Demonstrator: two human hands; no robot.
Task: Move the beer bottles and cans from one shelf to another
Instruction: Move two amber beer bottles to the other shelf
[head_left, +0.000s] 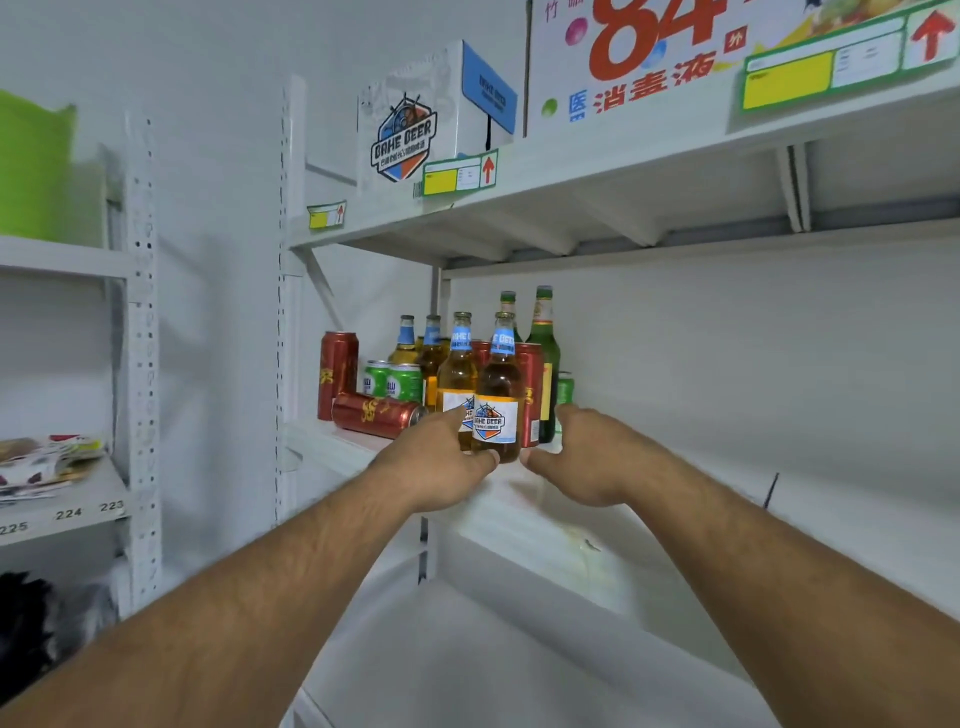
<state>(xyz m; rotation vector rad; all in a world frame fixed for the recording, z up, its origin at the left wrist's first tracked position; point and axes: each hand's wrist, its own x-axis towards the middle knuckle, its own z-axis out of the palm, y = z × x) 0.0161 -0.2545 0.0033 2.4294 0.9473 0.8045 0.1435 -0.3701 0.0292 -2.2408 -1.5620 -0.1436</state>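
Note:
Beer bottles and cans stand clustered on the middle white shelf (519, 499). In front is an amber bottle (497, 395) with a blue neck label, and my left hand (441, 467) grips it low down, thumb at its base and fingers behind it. A second amber bottle (456, 374) stands just behind. My right hand (582, 457) is spread open to the right, its thumb near the front bottle's base and its fingers beside a tall red can (531, 395) and a green bottle (544, 343). Another red can (376, 414) lies on its side, with green cans (402, 382) behind it.
The upper shelf (571, 171) holds a Dahe Beer carton (410, 124) and a large printed box (649, 57). The middle shelf runs bare to the right. A second rack at the left (67, 514) holds packets. A lower shelf (467, 649) lies below my arms.

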